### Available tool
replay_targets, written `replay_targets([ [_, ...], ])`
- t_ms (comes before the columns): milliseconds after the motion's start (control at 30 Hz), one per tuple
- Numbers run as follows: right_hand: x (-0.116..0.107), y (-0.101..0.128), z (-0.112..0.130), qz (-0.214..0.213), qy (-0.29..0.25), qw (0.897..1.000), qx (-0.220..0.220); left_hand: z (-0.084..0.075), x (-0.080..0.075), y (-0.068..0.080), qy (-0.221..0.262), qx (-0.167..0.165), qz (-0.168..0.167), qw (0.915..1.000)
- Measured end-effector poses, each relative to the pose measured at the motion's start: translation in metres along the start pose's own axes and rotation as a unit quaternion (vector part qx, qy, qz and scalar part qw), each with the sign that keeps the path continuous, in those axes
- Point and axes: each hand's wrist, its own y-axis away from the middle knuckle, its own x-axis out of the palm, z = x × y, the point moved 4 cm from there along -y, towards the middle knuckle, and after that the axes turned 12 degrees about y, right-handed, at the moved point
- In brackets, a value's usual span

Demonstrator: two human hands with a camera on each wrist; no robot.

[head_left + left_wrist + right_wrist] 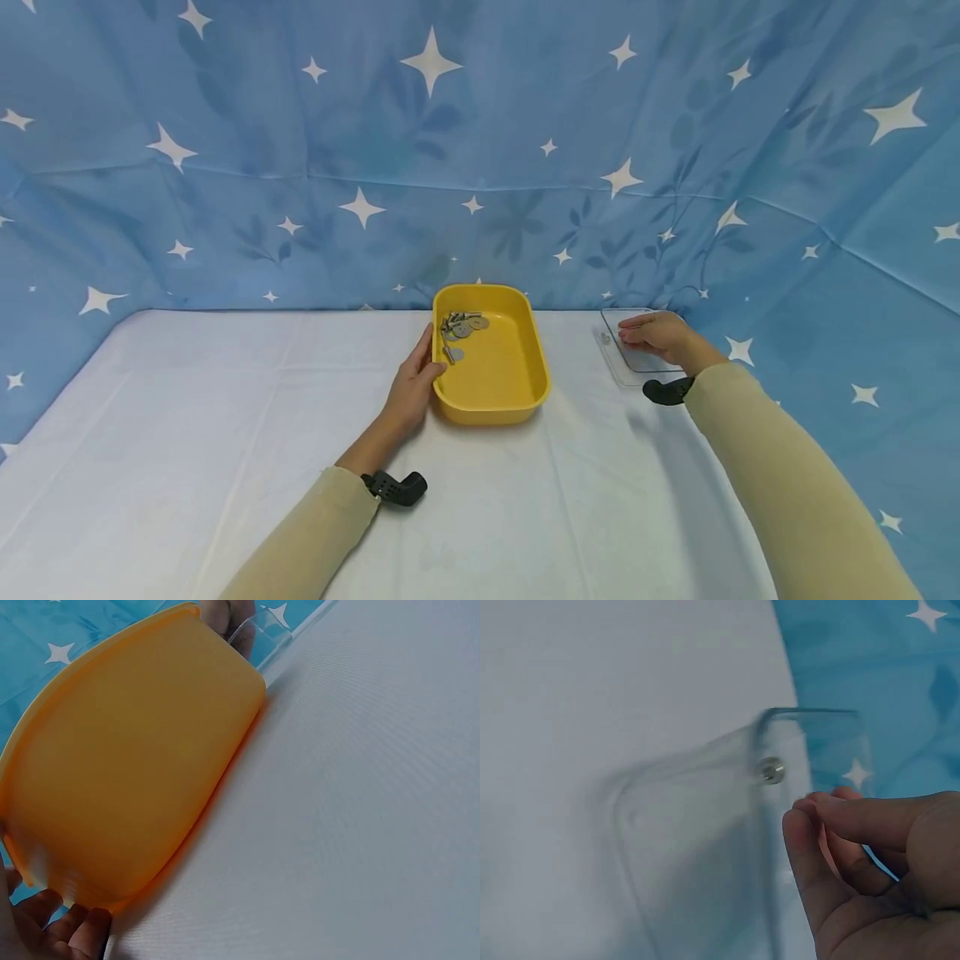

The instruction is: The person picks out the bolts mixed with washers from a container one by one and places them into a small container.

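My left hand grips the left side of a yellow plastic tray, thumb at the rim and fingers along the outer wall. Metal screws and several flat washers lie in the tray's left part. My right hand is over a clear plastic box on the right. In the right wrist view the thumb and fingertips come together beside the box's rim; whether something small is between them is hidden. A small round metal piece shows at the clear box, near those fingertips.
A white cloth covers the table. Behind it and along the right side hangs a blue star-patterned curtain. The clear box stands close to the table's back right corner, apart from the tray.
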Motion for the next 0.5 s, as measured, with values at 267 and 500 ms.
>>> replay_targets([
  [267,-0.013,0.012,0.039,0.046,-0.001,0.998,-0.052,-0.018,0.004,0.012,-0.005,-0.005,0.005,1.0000],
  [500,0.005,0.030,0.083,0.081,-0.043,0.993,-0.069,-0.017,0.003,0.011,0.004,-0.003,0.006,1.0000],
])
